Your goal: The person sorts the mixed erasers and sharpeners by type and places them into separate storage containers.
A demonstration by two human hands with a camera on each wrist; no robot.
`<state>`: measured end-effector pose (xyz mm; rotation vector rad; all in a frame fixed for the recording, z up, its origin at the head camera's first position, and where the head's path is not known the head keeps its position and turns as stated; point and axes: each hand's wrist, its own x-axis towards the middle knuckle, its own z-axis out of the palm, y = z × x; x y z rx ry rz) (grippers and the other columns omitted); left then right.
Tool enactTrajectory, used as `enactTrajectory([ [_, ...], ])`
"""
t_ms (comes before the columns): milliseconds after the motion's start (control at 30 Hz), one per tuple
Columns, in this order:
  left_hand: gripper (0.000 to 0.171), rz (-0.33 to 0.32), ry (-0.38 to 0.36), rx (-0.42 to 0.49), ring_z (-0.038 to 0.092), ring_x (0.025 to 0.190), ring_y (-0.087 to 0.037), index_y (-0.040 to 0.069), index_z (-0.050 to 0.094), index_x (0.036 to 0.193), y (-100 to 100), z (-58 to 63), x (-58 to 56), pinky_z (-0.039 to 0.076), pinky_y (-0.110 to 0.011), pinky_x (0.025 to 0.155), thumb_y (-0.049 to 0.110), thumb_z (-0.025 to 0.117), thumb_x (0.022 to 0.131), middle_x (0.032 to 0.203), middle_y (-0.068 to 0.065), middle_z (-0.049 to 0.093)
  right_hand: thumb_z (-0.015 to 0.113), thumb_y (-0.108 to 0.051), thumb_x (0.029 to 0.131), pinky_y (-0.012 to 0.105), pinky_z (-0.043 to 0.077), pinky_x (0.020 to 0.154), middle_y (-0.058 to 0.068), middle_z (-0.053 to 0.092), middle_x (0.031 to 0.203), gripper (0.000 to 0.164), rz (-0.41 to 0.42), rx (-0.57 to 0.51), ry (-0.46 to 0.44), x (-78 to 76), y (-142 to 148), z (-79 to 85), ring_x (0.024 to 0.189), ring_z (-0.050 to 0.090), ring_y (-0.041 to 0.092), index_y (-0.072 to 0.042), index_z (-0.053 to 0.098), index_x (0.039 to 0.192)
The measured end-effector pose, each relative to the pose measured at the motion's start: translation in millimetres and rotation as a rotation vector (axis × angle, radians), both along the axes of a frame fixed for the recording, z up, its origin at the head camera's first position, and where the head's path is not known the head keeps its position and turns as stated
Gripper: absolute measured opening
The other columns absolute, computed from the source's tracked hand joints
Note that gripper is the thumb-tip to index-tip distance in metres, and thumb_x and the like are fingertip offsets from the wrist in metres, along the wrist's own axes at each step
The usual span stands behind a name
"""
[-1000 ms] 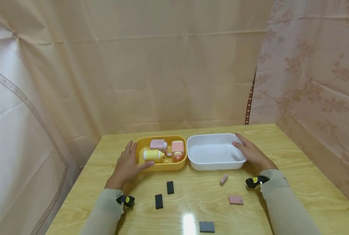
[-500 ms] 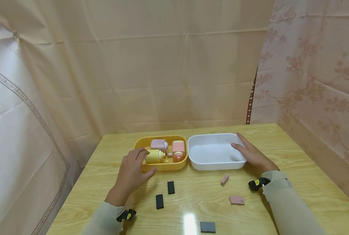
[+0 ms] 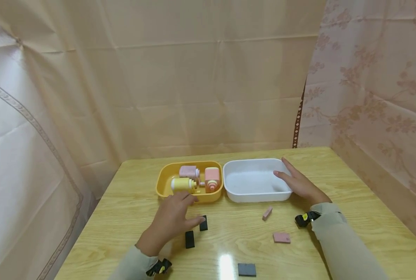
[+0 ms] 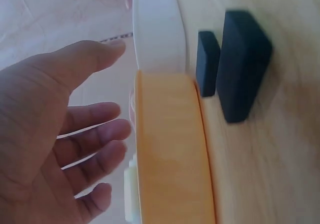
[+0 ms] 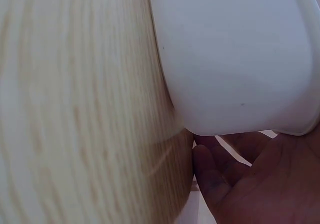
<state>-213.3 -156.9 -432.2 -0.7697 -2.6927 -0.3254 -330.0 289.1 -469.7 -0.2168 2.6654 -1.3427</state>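
In the head view my left hand [image 3: 174,216] hovers before the yellow tray [image 3: 162,194], fingers loosely bent and thumb spread. Two black blocks lie under and beside the thumb: the farther block [image 3: 203,223] and the nearer block [image 3: 189,239]. The left wrist view shows nothing held between thumb and fingers. My right hand [image 3: 302,186] rests at the right end of the white tray [image 3: 257,197]; its thumb reaches over the rim while the other fingers lie along the outer wall. In the right wrist view those fingers [image 5: 212,171] are partly hidden by the tray.
Inside the yellow tray lie a yellow toy bottle [image 3: 181,184], a lilac bottle [image 3: 187,171] and a pink bottle [image 3: 212,177]. A small pink block [image 3: 267,213], a flat pink block [image 3: 281,238] and a dark grey block [image 3: 247,269] lie on the wooden table [image 3: 124,202]. Curtains hang behind.
My left hand has left the end of the yellow tray and moved right and toward me, near the black blocks. The right hand stays at the white tray, its thumb slightly farther over it.
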Motion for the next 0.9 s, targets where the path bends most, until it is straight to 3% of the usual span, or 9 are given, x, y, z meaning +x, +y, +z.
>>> enactTrajectory([
  [333, 0.057, -0.053, -0.206, -0.131, 0.059, 0.083, -0.008, 0.016, 0.076, 0.117, 9.2, -9.5, 6.4, 0.054, -0.029, 0.075, 0.059, 0.083, 0.080, 0.103, 0.005, 0.065, 0.047, -0.067, 0.102, 0.078, 0.000, 0.117, 0.010, -0.012, 0.174, 0.095, -0.028, 0.006, -0.031, 1.0, -2.5, 1.4, 0.158, -0.008, 0.047, -0.028, -0.011, 0.166],
  [500, 0.059, -0.051, -0.252, -0.143, 0.055, 0.083, -0.007, 0.016, 0.078, 0.117, 11.6, -13.8, 5.7, 0.052, -0.029, 0.075, 0.060, 0.084, 0.078, 0.105, 0.004, 0.064, 0.046, -0.070, 0.100, 0.077, 0.000, 0.117, 0.010, -0.011, 0.174, 0.097, -0.038, 0.013, -0.028, 2.0, -3.8, 0.8, 0.158, -0.007, 0.047, -0.028, -0.012, 0.166],
  [900, 0.059, -0.034, -0.326, -0.118, 0.049, 0.078, -0.007, 0.014, 0.079, 0.117, 13.3, -19.4, 3.1, 0.044, -0.025, 0.070, 0.058, 0.085, 0.078, 0.098, 0.007, 0.060, 0.048, -0.061, 0.104, 0.078, 0.002, 0.117, 0.012, -0.010, 0.174, 0.092, -0.036, 0.013, -0.025, 0.9, -2.6, 0.4, 0.158, -0.005, 0.048, -0.027, -0.011, 0.166],
])
